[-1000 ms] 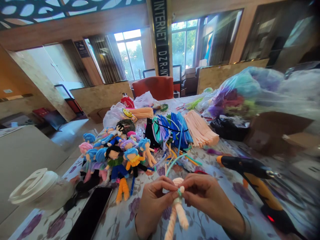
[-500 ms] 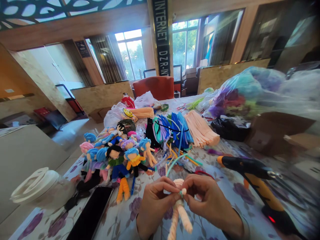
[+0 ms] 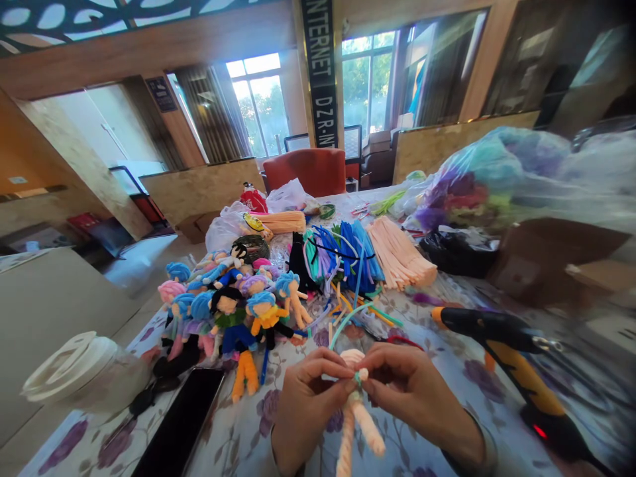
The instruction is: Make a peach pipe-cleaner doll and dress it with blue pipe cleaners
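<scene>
Low in the middle of the head view, a peach pipe-cleaner doll (image 3: 366, 425) hangs between my hands, with its two legs pointing down. My left hand (image 3: 309, 405) is closed, its thumb and fingers pinching the doll near the neck and arm. From the other side, my right hand (image 3: 416, 396) pinches the doll by its short arm stub. A light green pipe cleaner (image 3: 348, 320) rises in a curve from behind the fingers, and a bit of green shows around the arm. My fingertips hide the exact wrap.
Finished dolls (image 3: 228, 311) are heaped at left, near a black phone (image 3: 181, 424) and a white lidded tub (image 3: 84, 374). Behind lie blue pipe cleaners (image 3: 368, 258) and a peach bundle (image 3: 400, 255). A glue gun (image 3: 517, 371) with a red light stands at right, near scissors with red handles (image 3: 405, 341).
Both hands stay at the doll with only slight finger shifts. The right fingertips sit a little higher and further left, and the view has tilted slightly.
</scene>
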Demonstrator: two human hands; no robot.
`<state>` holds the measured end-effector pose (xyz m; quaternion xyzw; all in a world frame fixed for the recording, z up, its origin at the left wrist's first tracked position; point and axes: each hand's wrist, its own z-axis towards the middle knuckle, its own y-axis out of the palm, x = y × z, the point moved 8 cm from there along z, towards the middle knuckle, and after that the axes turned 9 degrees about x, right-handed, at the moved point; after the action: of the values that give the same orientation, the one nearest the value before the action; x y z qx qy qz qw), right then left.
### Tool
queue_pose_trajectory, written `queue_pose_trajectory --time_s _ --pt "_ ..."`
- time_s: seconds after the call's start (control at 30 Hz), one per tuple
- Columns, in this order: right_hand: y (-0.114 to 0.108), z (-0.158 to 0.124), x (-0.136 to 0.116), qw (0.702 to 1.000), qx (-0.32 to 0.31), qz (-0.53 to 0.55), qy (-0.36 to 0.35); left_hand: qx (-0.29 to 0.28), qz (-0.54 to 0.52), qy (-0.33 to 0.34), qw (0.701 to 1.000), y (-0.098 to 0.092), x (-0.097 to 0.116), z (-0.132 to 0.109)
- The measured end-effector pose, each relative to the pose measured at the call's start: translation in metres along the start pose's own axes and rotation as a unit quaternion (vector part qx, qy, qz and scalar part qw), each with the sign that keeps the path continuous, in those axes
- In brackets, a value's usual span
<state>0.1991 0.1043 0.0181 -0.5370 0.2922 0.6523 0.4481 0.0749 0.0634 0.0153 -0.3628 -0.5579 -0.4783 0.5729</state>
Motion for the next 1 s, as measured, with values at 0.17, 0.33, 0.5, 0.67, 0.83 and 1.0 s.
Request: queue_pose_trajectory --time_s 0.17,0.33,0.5,0.67,0.83,1.0 --pt "0.0 -0.001 0.002 0.999 0.023 -0.042 0.003 0.0 -0.006 -0.002 1.0 0.001 -0.001 -0.001" --pt "0.001 -0.002 -0.001 0.997 0.032 -0.067 -0.014 0.002 0.007 -0.006 1.0 0.002 -0.001 -0.003" --pt "-0.002 0.0 -0.002 0.996 0.045 -0.074 -0.018 0.014 0.011 -0.021 1.0 0.0 -0.004 -0.001" --pt "0.005 -0.001 0.008 0.992 -0.03 0.095 0.083 0.026 -0.054 -0.07 0.996 -0.003 -0.014 0.002" --pt "0.004 0.0 0.006 0.987 -0.03 0.118 0.103 0.028 -0.099 -0.174 0.979 0.001 -0.025 -0.001" --pt "0.002 0.0 0.007 0.987 -0.024 0.124 0.104 0.019 -0.095 -0.173 0.98 0.005 -0.022 -0.001"
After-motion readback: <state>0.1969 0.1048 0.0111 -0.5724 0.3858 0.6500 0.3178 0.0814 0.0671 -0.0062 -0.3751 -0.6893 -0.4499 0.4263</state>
